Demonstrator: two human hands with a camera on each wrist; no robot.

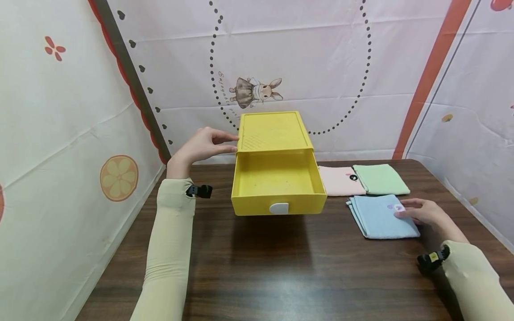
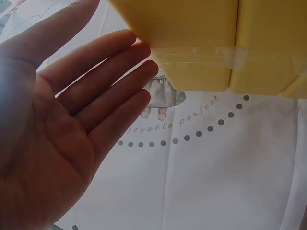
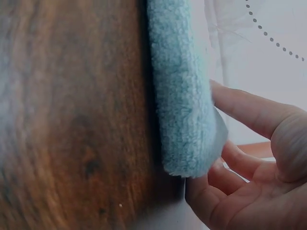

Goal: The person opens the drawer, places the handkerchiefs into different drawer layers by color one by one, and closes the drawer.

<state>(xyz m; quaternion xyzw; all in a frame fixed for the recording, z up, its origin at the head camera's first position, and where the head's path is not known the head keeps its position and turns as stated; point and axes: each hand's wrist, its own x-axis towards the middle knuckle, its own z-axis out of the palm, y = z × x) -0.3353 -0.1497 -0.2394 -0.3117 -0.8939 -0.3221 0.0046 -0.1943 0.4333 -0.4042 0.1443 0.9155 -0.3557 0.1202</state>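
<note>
A yellow box [image 1: 273,131] stands on the table with its front drawer [image 1: 257,205] pulled out and nothing inside. My left hand [image 1: 206,145] touches the box's left side with extended fingers; in the left wrist view the hand [image 2: 72,115] has straight fingertips against the yellow wall [image 2: 192,72]. A folded blue cloth [image 1: 381,218] lies right of the box. My right hand [image 1: 425,213] is at its right edge, thumb on top and fingers around the edge. The right wrist view shows the hand [image 3: 254,177] at the thick folded cloth [image 3: 182,105].
Behind the blue cloth lie a pink folded cloth [image 1: 339,180] with a face print and a green folded cloth [image 1: 381,178]. The dark wooden table [image 1: 273,276] has printed sheets hanging behind it and at both sides.
</note>
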